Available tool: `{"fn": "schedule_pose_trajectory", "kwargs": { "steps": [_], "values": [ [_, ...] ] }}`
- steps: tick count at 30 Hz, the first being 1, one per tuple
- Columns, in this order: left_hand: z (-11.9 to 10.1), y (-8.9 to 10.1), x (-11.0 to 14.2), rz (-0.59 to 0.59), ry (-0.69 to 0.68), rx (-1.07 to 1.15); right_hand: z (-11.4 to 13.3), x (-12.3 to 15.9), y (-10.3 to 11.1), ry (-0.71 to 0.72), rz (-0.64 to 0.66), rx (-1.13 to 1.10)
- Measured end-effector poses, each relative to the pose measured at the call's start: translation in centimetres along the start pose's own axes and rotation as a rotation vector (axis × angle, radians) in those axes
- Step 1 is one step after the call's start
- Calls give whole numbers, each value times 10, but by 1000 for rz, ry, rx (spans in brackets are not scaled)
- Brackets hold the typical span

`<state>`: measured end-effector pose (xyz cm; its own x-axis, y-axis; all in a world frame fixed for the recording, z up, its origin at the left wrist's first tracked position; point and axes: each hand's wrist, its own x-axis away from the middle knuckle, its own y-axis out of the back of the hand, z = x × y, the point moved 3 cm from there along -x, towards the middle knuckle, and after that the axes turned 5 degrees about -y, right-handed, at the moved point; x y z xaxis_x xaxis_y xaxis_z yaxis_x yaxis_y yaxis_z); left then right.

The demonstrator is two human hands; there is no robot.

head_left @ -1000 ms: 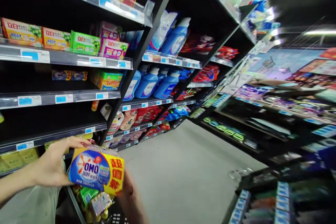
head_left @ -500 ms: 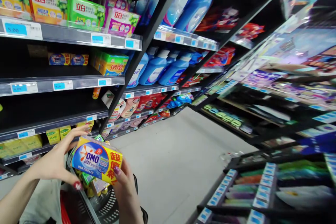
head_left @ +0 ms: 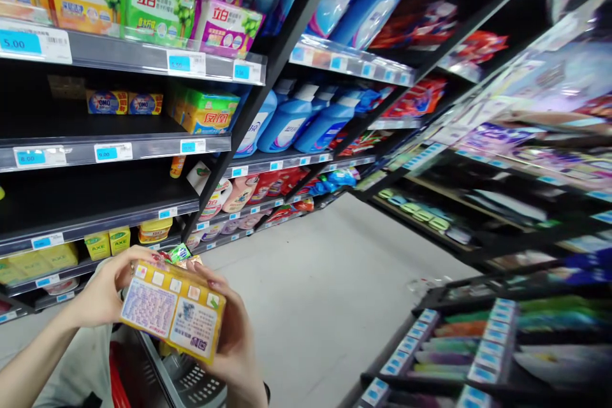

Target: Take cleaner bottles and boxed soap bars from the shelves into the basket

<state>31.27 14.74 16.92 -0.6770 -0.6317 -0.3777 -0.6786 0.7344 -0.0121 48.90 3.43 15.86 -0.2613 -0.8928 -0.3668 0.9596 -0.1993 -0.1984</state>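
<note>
A yellow pack of OMO laundry soap [head_left: 172, 312] is held up in front of me, its printed back with text and small pictures facing me. My left hand [head_left: 108, 287] grips its left end, fingers over the top edge. Round the right end is my right hand [head_left: 234, 325], fingers behind and along the top. Below the pack shows a dark shopping basket [head_left: 196, 386] with slotted sides. Several colourful packages [head_left: 180, 254] peek out above the soap pack; most of the basket's contents are hidden by it.
Shelves [head_left: 115, 150] on the left hold soap packs, two smaller OMO packs [head_left: 124, 102] and yellow AXE boxes [head_left: 108, 242]. Blue detergent bottles [head_left: 291, 121] stand further along. A grey floor aisle [head_left: 306, 293] runs ahead, with a rack [head_left: 430, 344] at right.
The soap pack has been turned from its front to its back. My left hand, open beside it before, has closed on its left end. The view has shifted slightly.
</note>
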Motion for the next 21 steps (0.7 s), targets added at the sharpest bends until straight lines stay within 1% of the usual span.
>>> {"fn": "schedule_pose_trajectory", "kwargs": {
  "steps": [3,6,8,9,10,11,13,14,15,16,18,19,21],
  "values": [
    [-1,-2,1,-10,-111,-19,-3,3,1,-65,-8,-62],
    [-3,-4,2,1,-226,-53,-9,11,1,-244,-17,-218],
    [-5,-5,4,17,-301,-116,-14,17,2,-333,-28,-269],
    [-6,-5,5,32,-329,-161,-16,19,2,-342,-48,-260],
    [-7,-5,6,54,-341,-210,-16,21,3,-315,-75,-238],
    [-7,-6,7,88,-327,-253,-15,22,4,-257,-104,-213],
    [-7,-7,9,209,-230,-254,-9,23,5,-126,-152,-150],
    [-6,-9,9,278,-160,-195,-5,22,4,-73,-164,-107],
    [-6,-10,10,321,-80,-112,-1,22,4,-31,-159,-59],
    [-6,-10,10,332,-3,-30,3,20,3,0,-146,-9],
    [-7,-10,9,276,107,62,9,18,1,51,-111,69],
    [-7,-10,9,233,135,62,11,17,0,73,-94,87],
    [-9,-9,7,179,133,27,10,16,-2,88,-57,96]
  ]
}}
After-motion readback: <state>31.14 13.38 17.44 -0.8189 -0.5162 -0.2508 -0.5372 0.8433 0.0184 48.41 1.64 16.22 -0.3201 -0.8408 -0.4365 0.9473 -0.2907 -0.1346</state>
